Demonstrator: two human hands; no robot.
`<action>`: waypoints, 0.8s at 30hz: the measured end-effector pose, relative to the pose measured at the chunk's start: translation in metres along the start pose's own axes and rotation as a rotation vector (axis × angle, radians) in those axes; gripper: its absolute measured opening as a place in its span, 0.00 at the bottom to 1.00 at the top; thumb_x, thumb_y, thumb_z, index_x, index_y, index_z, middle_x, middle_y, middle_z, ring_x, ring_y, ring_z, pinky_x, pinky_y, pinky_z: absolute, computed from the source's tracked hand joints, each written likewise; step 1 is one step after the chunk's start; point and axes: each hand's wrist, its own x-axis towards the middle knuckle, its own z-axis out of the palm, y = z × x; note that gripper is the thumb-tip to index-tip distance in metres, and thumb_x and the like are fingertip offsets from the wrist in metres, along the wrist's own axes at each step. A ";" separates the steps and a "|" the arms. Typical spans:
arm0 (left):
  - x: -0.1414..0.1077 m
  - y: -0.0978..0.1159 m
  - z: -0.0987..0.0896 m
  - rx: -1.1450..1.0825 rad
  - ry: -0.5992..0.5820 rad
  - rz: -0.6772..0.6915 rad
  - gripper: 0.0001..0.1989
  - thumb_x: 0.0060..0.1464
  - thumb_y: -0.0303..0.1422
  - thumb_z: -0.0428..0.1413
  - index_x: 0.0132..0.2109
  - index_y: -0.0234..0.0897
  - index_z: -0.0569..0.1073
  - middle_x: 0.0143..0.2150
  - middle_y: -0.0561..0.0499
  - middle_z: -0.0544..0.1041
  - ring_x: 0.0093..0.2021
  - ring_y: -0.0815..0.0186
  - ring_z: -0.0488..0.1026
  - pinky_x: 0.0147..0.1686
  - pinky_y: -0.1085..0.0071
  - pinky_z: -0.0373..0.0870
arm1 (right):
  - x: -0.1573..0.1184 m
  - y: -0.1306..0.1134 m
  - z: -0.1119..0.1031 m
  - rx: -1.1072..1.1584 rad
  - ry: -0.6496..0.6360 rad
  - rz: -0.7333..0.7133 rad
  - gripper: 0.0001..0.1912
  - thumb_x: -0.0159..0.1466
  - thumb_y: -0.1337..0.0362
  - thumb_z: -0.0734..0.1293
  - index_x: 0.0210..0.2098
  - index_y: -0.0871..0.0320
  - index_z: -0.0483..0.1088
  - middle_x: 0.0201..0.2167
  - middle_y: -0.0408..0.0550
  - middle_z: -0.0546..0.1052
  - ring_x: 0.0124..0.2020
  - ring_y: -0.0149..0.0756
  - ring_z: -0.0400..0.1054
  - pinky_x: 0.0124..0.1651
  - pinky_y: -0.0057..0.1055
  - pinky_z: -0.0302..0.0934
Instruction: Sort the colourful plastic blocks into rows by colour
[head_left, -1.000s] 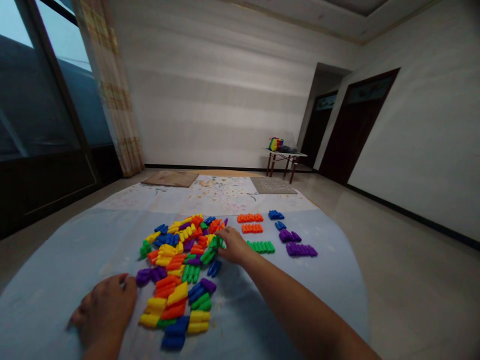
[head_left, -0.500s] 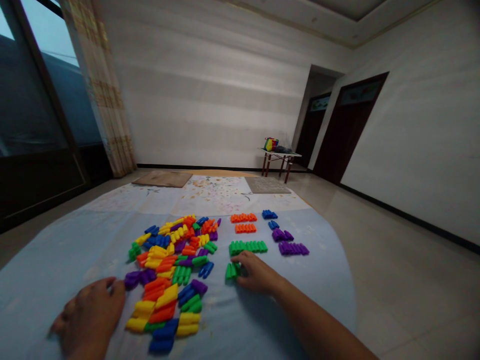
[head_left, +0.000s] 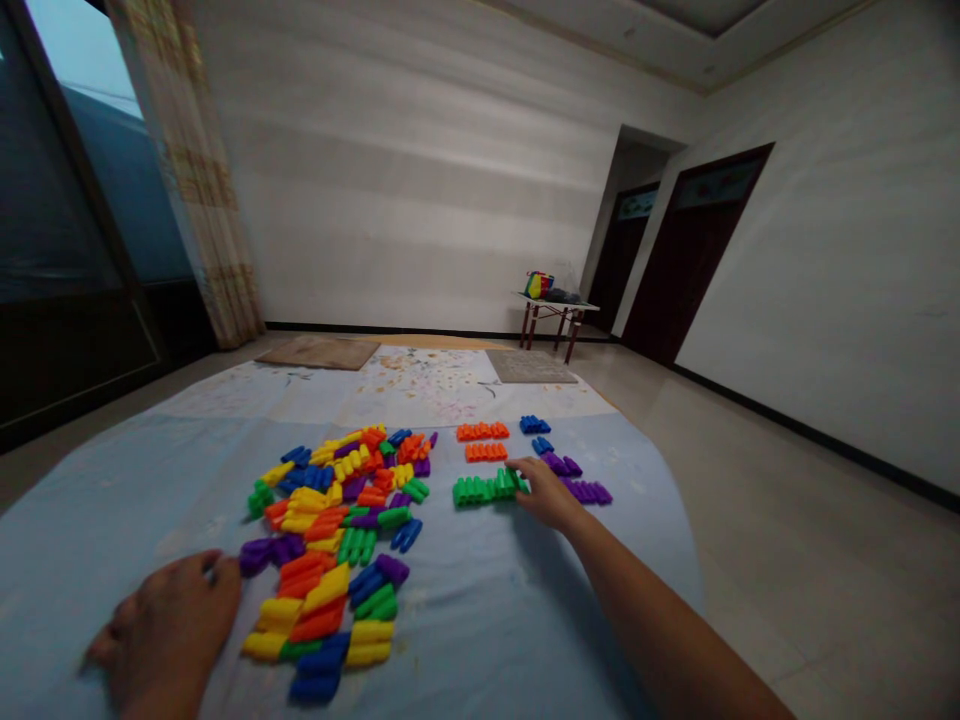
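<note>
My right hand (head_left: 549, 495) has its fingertips closed on green pieces at the right end of a green row (head_left: 480, 489). Two orange rows (head_left: 482, 431) lie beyond it, with blue pieces (head_left: 535, 425) further right and purple pieces (head_left: 589, 491) beside my wrist. On the left, a large mixed pile (head_left: 322, 540) of yellow, orange, blue, green and purple plastic pieces spreads over the light blue cloth. My left hand (head_left: 169, 625) rests on the cloth left of the pile, fingers loosely curved and apart, near some purple pieces (head_left: 271, 552), holding nothing visible.
The cloth-covered table (head_left: 600, 620) carries a brown mat (head_left: 319, 352) at its far left and a grey mat (head_left: 531, 366) at its far right. Behind it, a small side table (head_left: 559, 302) bears a colourful bag (head_left: 538, 285). A curtain hangs on the left.
My right hand has moved forward and right. The green pieces it had below the green row are now at that row's right end. My left hand has hardly moved.
</note>
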 end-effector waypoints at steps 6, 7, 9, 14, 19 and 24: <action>-0.001 0.002 -0.002 0.046 -0.014 -0.003 0.28 0.54 0.45 0.33 0.49 0.38 0.70 0.55 0.36 0.66 0.56 0.42 0.59 0.53 0.44 0.54 | -0.003 -0.012 0.002 0.025 -0.012 -0.009 0.28 0.51 0.77 0.64 0.52 0.60 0.67 0.48 0.54 0.72 0.46 0.39 0.66 0.53 0.38 0.57; -0.001 0.002 -0.002 0.041 -0.018 -0.008 0.28 0.54 0.45 0.33 0.49 0.38 0.70 0.56 0.37 0.65 0.57 0.42 0.58 0.53 0.44 0.54 | -0.005 -0.014 0.002 0.042 -0.013 -0.018 0.28 0.51 0.76 0.64 0.52 0.60 0.67 0.48 0.54 0.72 0.46 0.39 0.66 0.53 0.38 0.58; -0.002 0.003 -0.002 0.031 -0.025 -0.016 0.28 0.54 0.45 0.33 0.50 0.38 0.70 0.56 0.37 0.64 0.57 0.43 0.58 0.54 0.46 0.53 | -0.010 -0.018 0.004 0.077 -0.018 -0.034 0.28 0.51 0.76 0.64 0.52 0.61 0.66 0.48 0.54 0.72 0.45 0.39 0.66 0.52 0.37 0.59; -0.004 0.006 -0.003 0.041 0.019 -0.011 0.29 0.54 0.45 0.32 0.49 0.36 0.70 0.55 0.37 0.65 0.56 0.44 0.59 0.54 0.46 0.53 | -0.024 -0.029 0.010 0.134 -0.058 -0.076 0.26 0.50 0.76 0.65 0.49 0.58 0.67 0.44 0.50 0.73 0.43 0.37 0.67 0.48 0.35 0.61; -0.003 0.005 -0.002 0.037 0.006 -0.024 0.28 0.55 0.45 0.33 0.49 0.37 0.70 0.56 0.38 0.64 0.57 0.45 0.58 0.54 0.45 0.53 | -0.031 -0.044 0.018 0.113 -0.151 -0.102 0.26 0.50 0.75 0.66 0.49 0.59 0.68 0.43 0.51 0.73 0.42 0.37 0.67 0.48 0.34 0.61; -0.001 0.003 -0.001 0.043 0.000 -0.011 0.28 0.55 0.45 0.32 0.49 0.37 0.70 0.55 0.37 0.65 0.56 0.44 0.59 0.54 0.44 0.53 | -0.032 -0.051 0.025 0.119 -0.140 -0.104 0.25 0.51 0.73 0.69 0.49 0.59 0.68 0.45 0.52 0.72 0.46 0.39 0.65 0.51 0.35 0.59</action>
